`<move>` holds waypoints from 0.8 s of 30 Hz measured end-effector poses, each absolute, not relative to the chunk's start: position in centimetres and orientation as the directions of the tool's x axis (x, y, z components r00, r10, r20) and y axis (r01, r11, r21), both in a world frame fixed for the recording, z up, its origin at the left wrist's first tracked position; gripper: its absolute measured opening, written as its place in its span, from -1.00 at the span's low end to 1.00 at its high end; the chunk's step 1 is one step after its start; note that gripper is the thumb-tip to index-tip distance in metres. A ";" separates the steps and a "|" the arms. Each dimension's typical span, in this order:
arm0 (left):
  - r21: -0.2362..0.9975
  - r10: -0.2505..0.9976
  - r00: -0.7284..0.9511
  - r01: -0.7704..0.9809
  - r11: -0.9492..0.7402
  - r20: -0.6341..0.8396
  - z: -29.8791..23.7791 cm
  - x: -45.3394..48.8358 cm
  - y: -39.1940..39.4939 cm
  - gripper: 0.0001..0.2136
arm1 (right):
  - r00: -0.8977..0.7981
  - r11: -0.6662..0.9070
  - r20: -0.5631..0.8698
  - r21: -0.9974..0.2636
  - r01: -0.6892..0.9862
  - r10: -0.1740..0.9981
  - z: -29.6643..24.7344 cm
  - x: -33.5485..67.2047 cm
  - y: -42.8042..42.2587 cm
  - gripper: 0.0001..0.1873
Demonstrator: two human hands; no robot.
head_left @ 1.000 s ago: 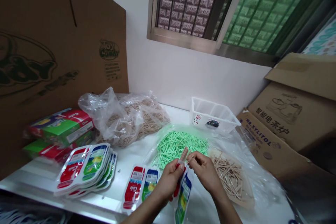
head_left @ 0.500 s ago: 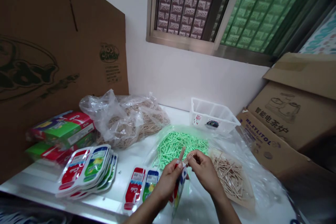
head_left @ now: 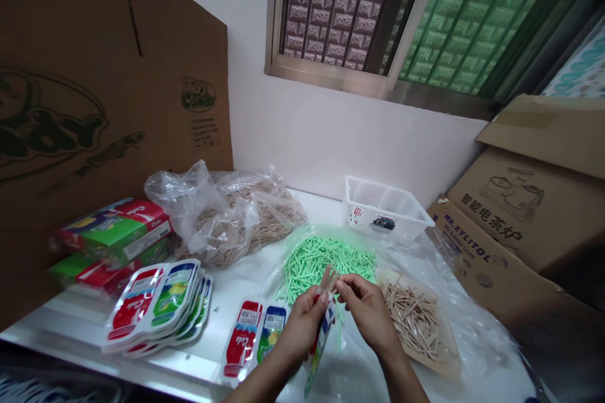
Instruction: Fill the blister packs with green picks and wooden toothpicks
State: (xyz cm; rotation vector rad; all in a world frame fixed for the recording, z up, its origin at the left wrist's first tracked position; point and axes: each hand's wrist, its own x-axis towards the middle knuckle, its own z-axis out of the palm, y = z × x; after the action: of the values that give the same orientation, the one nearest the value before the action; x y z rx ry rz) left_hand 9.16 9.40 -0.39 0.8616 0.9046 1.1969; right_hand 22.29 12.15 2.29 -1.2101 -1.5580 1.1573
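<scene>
In the lower middle of the head view, my left hand (head_left: 302, 324) grips a colourful flat packet (head_left: 323, 332), held upright and edge-on. Several thin brown sticks (head_left: 328, 276) poke out of the packet's top. The fingers of my right hand (head_left: 367, 308) pinch at these sticks from the right side; the fingertips partly hide what they hold. Behind both hands lies a heap of short green sticks (head_left: 314, 258) on clear plastic. To the right of my right hand, loose brown sticks (head_left: 414, 318) lie in an open bag. A red-and-green bottle-shaped pack (head_left: 242, 341) lies flat left of my left hand.
A stack of similar packs (head_left: 135, 302) and printed boxes (head_left: 113, 233) stand at left. Behind them sits a clear bag of brown sticks (head_left: 246, 214). A white plastic basket (head_left: 390, 211) is by the wall. Cardboard boxes (head_left: 179, 63) flank the table.
My right hand's fingertips have shifted slightly, and the brown sticks at the packet's mouth now stand more upright and fanned. The left hand stays around the packet.
</scene>
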 end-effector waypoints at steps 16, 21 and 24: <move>0.888 0.979 0.145 -0.419 0.189 -0.140 -0.8 9.5 9.3 -0.68 | -0.108 0.171 0.148 -0.950 0.261 0.983 1.9 21.9 11.8 -0.92; 0.886 0.978 0.150 -0.421 0.194 -0.144 -0.7 9.7 9.2 -0.68 | -0.163 0.154 0.120 -0.965 0.210 0.979 2.3 21.6 11.9 -0.81; 0.892 0.978 0.169 -0.414 0.184 -0.123 -1.0 9.5 9.2 -0.70 | -0.184 0.153 0.112 -0.962 0.224 0.976 2.5 21.7 12.0 -0.79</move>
State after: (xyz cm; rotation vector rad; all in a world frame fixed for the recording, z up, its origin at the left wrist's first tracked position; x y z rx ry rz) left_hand 9.55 9.21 -1.00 0.8358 0.8582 1.1735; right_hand 21.66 12.02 2.50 -1.1930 -1.5742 1.1071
